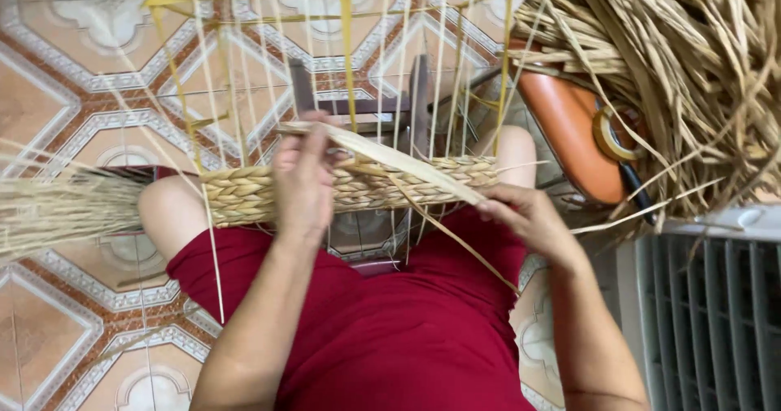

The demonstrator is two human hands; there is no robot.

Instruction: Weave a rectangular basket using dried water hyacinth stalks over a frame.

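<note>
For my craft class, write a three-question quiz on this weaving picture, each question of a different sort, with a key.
1. True or false: the left hand rests against the woven band.
2. What does the right hand pinch?
A. roll of tape
B. flat straw strip
C. scissors
3. What lies on the orange seat at right?

Key:
1. True.
2. B, the straw strip, which runs across the band between both hands.
3. A roll of tape, partly under the heap of loose straw.
</note>
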